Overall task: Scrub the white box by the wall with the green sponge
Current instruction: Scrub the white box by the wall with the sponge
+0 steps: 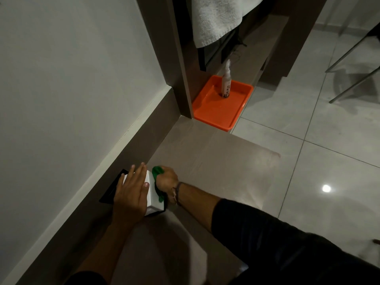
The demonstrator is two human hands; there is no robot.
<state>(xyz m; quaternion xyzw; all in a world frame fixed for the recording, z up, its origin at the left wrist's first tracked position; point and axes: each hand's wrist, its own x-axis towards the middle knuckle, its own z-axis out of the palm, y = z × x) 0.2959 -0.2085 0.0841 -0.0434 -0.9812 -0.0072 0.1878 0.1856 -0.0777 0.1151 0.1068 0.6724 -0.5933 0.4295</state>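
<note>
Two dark-sleeved forearms reach down from the bottom edge toward a small white rectangular box [153, 194] on the grey tiled floor, just beside the brown skirting of the white wall [61, 79]. The left hand [130, 192] lies flat and open on the box's top, likely steadying it. The right hand [165, 179] is closed around a green sponge [158, 171], pressing it against the box's right side. Well apart, an orange plastic tray [216, 112] holds an upright white spray bottle [226, 80].
</note>
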